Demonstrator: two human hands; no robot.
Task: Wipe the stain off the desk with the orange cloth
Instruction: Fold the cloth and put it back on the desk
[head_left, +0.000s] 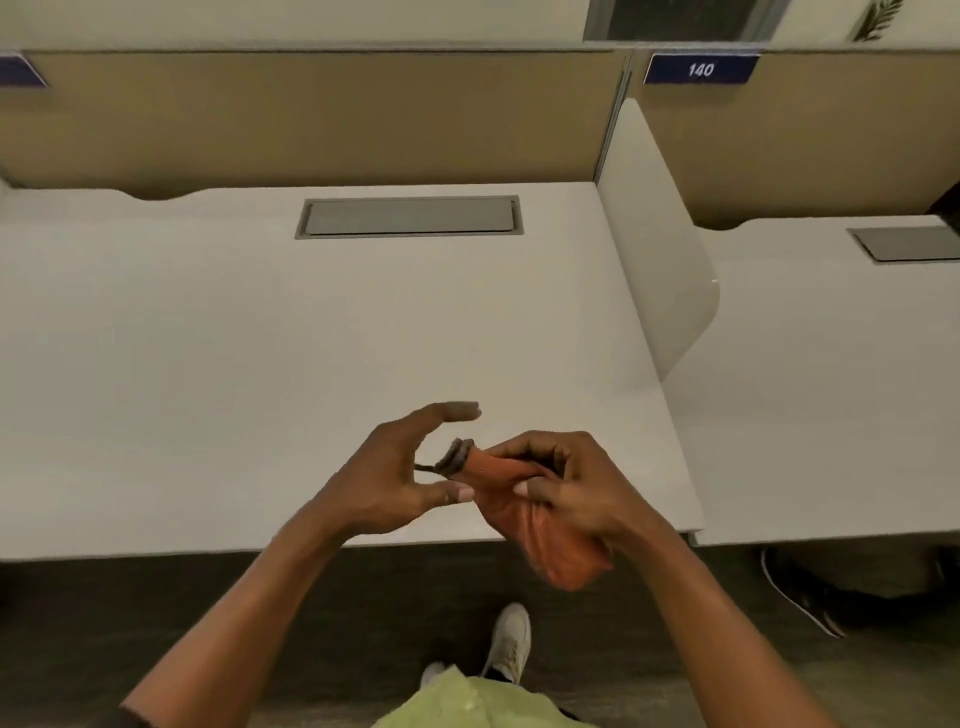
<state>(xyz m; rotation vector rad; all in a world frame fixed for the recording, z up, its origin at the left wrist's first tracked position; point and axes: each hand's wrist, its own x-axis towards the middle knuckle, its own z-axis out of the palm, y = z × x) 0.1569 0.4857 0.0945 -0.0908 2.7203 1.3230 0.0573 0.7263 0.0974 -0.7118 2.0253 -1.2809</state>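
The right hand (566, 483) pinches a bunched orange cloth (535, 525) above the near edge of a white desk (311, 338), fingers closed over the fabric while its loose end hangs down past the desk's front edge. A dark, soiled-looking tip of the cloth pokes out toward the left hand (400, 478), which is spread wide and holds nothing, thumb and fingers curved around that tip without clearly touching it; a thin dark thread trails from the tip into the gap. No stain can be made out on the desktop. The only recess in view, a grey cable tray (409, 217) set into the rear of the desk, has its lid shut, so its contents are hidden. A tan partition (311, 114) backs the desk, and a white divider panel (660, 249) separates it from the neighbouring desk (831, 389), marked by a blue sign reading 140 (700, 69). Below, a white shoe (511, 642) stands on dark flooring (104, 623).
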